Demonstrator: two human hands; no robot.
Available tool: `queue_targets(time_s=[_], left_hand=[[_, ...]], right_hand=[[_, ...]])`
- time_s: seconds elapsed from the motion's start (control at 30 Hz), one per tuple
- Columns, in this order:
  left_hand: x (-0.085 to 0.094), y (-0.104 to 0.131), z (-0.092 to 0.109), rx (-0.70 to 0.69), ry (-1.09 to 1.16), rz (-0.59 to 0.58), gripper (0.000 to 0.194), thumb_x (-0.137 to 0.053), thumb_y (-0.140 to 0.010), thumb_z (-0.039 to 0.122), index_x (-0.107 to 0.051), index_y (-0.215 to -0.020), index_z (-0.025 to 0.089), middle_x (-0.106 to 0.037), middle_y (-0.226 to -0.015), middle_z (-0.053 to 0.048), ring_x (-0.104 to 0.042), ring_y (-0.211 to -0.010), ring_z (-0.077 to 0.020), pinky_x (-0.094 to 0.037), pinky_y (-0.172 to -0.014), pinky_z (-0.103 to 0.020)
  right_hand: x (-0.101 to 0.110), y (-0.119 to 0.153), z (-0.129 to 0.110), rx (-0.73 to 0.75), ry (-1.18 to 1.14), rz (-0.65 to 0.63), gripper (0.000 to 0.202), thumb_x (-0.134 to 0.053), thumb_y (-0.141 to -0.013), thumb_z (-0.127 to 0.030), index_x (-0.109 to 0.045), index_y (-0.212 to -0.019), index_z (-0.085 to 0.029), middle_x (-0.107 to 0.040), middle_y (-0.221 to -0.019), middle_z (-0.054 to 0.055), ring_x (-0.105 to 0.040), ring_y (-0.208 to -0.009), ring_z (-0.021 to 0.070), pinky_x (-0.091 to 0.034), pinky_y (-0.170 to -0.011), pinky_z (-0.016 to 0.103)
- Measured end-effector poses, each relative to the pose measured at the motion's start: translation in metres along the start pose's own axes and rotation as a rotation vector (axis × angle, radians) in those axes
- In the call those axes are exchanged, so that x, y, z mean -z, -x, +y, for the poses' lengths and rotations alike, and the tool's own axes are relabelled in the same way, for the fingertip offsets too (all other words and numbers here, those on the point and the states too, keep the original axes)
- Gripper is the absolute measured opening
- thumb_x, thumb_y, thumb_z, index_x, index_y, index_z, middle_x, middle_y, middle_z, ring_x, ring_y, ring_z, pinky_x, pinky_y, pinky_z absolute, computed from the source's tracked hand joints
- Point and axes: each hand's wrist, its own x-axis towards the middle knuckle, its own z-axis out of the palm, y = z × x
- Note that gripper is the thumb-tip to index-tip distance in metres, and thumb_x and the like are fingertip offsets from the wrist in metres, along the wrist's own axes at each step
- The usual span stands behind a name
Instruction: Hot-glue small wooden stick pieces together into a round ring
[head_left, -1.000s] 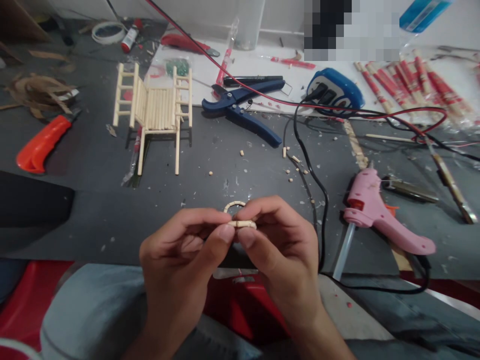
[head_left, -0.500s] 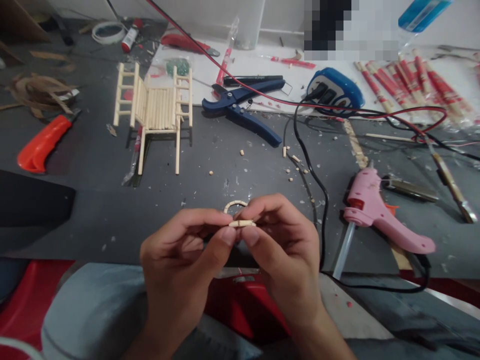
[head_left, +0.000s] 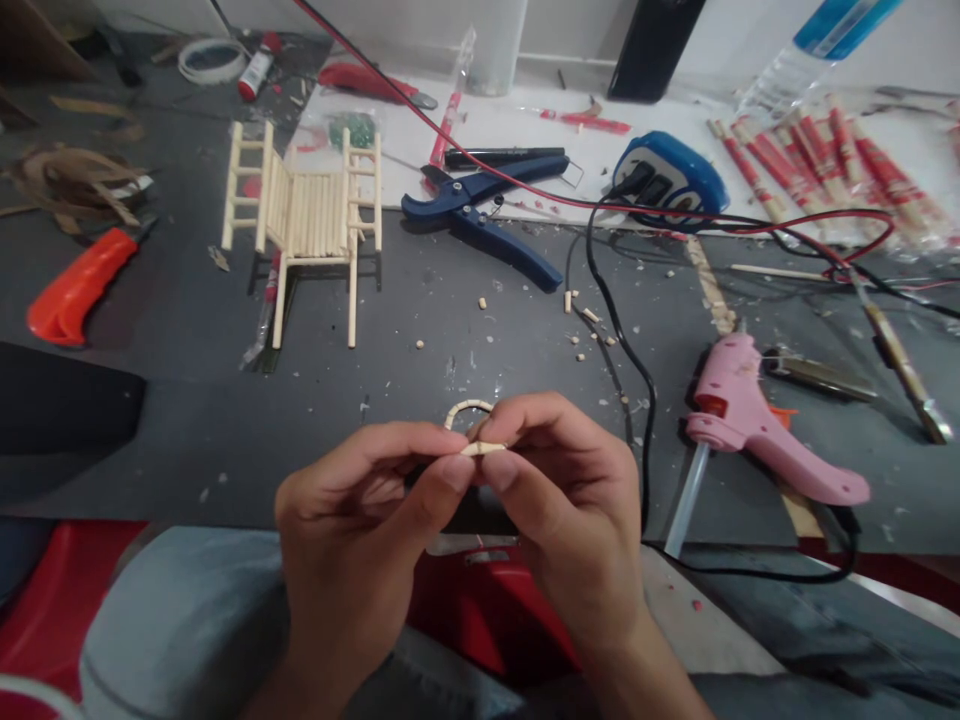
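My left hand (head_left: 375, 515) and my right hand (head_left: 566, 505) meet over the near edge of the table, both closed in a pinch. Between their thumbs and forefingers are short wooden stick pieces (head_left: 482, 449), end to end with a brownish joint in the middle. Just behind the fingertips a curved band of small wooden segments (head_left: 469, 405) shows; whether it joins the pinched pieces is hidden. Farther back at left stands a miniature chair (head_left: 315, 220) made of thin sticks.
To the right lies a pink glue gun (head_left: 750, 420) with its black cord (head_left: 652, 400). Blue cutters (head_left: 487, 215), a blue power socket (head_left: 671, 185), a soldering iron (head_left: 904, 370), an orange-handled tool (head_left: 82, 285) and bundled sticks (head_left: 817, 165) lie around. Stick offcuts (head_left: 590, 314) are scattered about.
The pinched wooden pieces have turned slightly, and their outer ends now show less. Both hands stay pressed together in nearly the same place.
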Motion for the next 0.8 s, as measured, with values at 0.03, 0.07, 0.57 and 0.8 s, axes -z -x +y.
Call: queue_targets(time_s=[0.03,0.07,0.57,0.8], left_hand=[[-0.0001,0.0,0.0,-0.001,0.003,-0.001,0.008,-0.09,-0.083,0.026,-0.086,-0.083,0.033,-0.083,-0.077,0.003,-0.079,-0.067,-0.0153,-0.065,-0.064,-0.021],[-0.0002,-0.0001,0.0,0.001,0.006,-0.001,0.009,-0.09,-0.083,0.025,-0.086,-0.083,0.033,-0.083,-0.077,0.004,-0.079,-0.067,-0.0149,-0.065,-0.064,-0.02],[0.0,-0.0012,-0.0017,0.022,0.12,-0.038,0.009,-0.089,-0.087,0.027,-0.087,-0.09,0.035,-0.084,-0.083,0.005,-0.081,-0.074,-0.0112,-0.064,-0.071,-0.014],[0.0015,-0.0028,-0.0027,0.005,0.186,-0.074,0.012,-0.085,-0.091,0.022,-0.086,-0.095,0.033,-0.085,-0.088,0.005,-0.081,-0.08,-0.0106,-0.065,-0.077,-0.014]], right_hand=[[-0.0001,-0.0001,-0.0001,0.0,-0.007,-0.002,0.014,-0.077,-0.085,-0.01,-0.077,-0.086,-0.024,-0.073,-0.076,-0.004,-0.066,-0.069,0.0097,-0.055,-0.066,0.019],[-0.0003,-0.0002,-0.0002,-0.002,-0.012,-0.001,0.014,-0.077,-0.085,-0.01,-0.077,-0.086,-0.024,-0.073,-0.076,-0.004,-0.066,-0.069,0.0095,-0.055,-0.066,0.018],[0.0005,-0.0001,0.0025,-0.028,-0.059,-0.029,0.025,-0.078,-0.085,-0.009,-0.075,-0.104,-0.026,-0.073,-0.085,-0.004,-0.066,-0.073,0.0078,-0.055,-0.071,0.017],[-0.002,-0.0004,0.0007,0.034,-0.055,-0.042,0.027,-0.074,-0.086,-0.003,-0.075,-0.101,-0.025,-0.074,-0.088,-0.003,-0.072,-0.078,0.0093,-0.059,-0.075,0.018]])
